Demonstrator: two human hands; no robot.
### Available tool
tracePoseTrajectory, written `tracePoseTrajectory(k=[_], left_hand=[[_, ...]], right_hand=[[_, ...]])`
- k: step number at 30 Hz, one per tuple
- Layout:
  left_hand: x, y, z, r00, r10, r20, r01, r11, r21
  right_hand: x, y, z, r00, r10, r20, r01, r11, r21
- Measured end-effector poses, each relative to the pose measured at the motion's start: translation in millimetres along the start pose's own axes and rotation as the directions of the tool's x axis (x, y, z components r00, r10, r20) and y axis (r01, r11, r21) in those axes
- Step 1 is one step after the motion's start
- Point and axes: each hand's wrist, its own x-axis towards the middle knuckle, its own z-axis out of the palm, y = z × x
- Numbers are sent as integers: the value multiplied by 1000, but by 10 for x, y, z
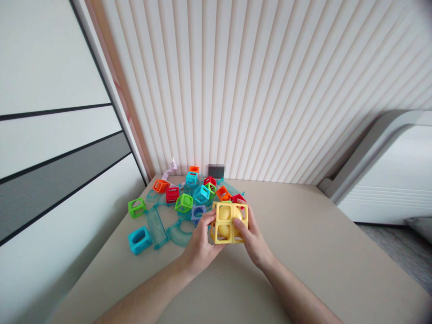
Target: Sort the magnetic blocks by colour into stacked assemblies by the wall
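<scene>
Blocks [184, 203] and see-through blue track pieces [155, 225] crowd the table [303, 234], part of the heap hidden behind a yellow block [230, 222]; a dark object [216, 171] at the back is too blurred to identify. The yellow block sits between the left hand [201, 245] and right hand [256, 245], both sets of fingers holding its sides, the right thumb across its facing side. Fingertips behind it are out of sight.
</scene>
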Motion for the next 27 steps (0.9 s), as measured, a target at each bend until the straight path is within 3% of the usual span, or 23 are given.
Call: tracePoseTrajectory(k=[8,15,27], left_hand=[[3,5,-6,999,34,-18,-33,999,29],[-19,-16,10,1000,-22,15,21,1000,23],[19,29,-11,994,104,-11,-103,992,69]], right_hand=[[-37,-8,75,997,-51,-54,54,998,43],[-22,32,82,992,-90,-94,91,996,7],[-50,-29,94,997,-39,-73,43,997,64]])
